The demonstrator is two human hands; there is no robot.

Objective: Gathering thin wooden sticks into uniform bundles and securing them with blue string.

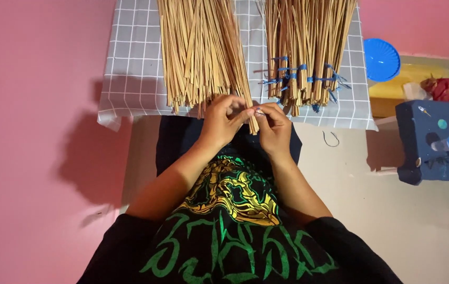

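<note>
I have only the one view, from the camera on the person's head, looking almost straight down the chest to the lap. It sits close: the black printed shirt [224, 231] fills the lower middle of the picture, and the left hand [223, 120] and right hand [274, 126] meet near the centre. The grey checked table [130, 79] runs off the top edge, so I face forward across it. Pink wall lies left, a blue cabinet [435, 142] right.

A pink wall [35, 68] fills the left side and the upper right corner. The desk [130, 79] wears a grey checked cloth — white grid lines. Below lies a pale beige floor [424, 226], with a dark blue stool [429, 158] at right.
</note>
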